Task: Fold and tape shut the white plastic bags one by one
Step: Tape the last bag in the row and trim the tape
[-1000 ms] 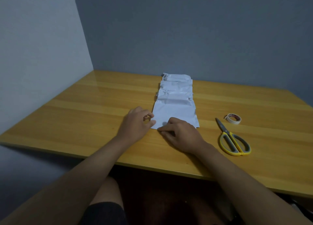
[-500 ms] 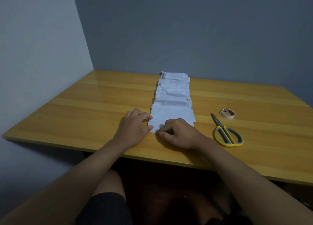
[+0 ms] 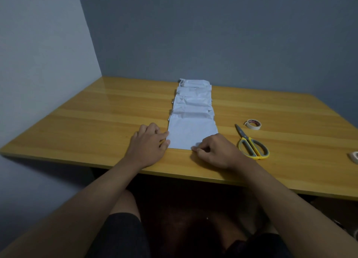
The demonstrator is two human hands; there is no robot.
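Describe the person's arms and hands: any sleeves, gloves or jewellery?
Both forearms are bare, with no sleeves in view. The left hand and right hand wear no gloves, and no rings, watch or bracelet can be seen.

I see a wooden table [image 3: 77, 125] carrying a row of white bags [image 3: 192, 110], scissors [image 3: 251, 145] and a tape roll [image 3: 253, 124] to their right, another roll [image 3: 354, 157] at the frame's edge.
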